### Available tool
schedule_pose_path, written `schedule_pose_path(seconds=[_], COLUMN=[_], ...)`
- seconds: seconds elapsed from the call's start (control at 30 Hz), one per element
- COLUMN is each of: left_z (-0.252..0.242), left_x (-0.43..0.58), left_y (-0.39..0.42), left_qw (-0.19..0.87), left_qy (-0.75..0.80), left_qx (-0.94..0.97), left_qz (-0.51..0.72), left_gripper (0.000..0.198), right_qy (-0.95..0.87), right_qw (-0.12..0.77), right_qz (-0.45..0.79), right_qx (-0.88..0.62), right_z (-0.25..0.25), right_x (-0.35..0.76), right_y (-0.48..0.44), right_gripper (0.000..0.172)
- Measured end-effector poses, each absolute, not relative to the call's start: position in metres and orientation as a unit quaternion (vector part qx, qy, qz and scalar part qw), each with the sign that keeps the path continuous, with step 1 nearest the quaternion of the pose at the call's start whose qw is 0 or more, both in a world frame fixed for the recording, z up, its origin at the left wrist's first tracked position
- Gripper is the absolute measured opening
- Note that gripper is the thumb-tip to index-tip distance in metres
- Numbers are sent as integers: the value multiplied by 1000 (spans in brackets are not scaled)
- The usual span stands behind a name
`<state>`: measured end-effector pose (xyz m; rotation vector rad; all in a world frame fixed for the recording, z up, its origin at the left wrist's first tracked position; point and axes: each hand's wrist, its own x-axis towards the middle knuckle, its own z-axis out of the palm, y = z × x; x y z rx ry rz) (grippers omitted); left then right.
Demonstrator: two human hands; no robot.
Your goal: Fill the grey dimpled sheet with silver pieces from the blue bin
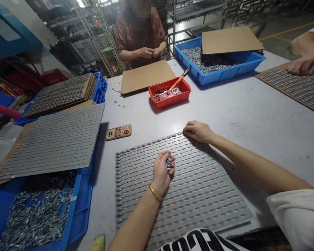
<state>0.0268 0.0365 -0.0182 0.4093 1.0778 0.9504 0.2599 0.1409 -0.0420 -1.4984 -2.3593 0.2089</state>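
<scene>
A grey slotted board [199, 188] lies on the white table in front of me. Small oval metal pieces sit along its far edge and down its left edge. My left hand [162, 170], with a gold bangle at the wrist, hovers over the board, its fingers curled around a handful of small metal pieces [169, 164]. At the board's far edge, where the row of pieces ends, my right hand [198, 131] has its fingers pinched together. Whatever lies between those fingertips is hidden.
To my left stands a blue bin [81, 198] of metal pieces, partly covered by another slotted board [54, 139]. A phone [118, 132], a red tray [172, 99] and a second blue bin [225, 77] are on the table. Co-workers' hands [149, 53] show opposite and at right.
</scene>
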Motion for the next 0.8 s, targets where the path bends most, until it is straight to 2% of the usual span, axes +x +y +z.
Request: schedule_pose_path(seconds=[0.3,0.53,0.8], left_z=[-18,-18,-17], left_x=[27,26,27], left_y=[38,38,38], left_qw=[731,730,728], left_qy=[494,492,493], left_qx=[182,182,189], left_qz=[434,439,436], left_gripper=[25,24,23], right_qy=[-830,-785,-814], right_qw=[176,294,209], right_qz=[75,153,104], right_qx=[-524,-524,-533], right_z=[-42,-48,-48], right_x=[261,281,279], right_y=[140,138,139], right_gripper=[19,23,20])
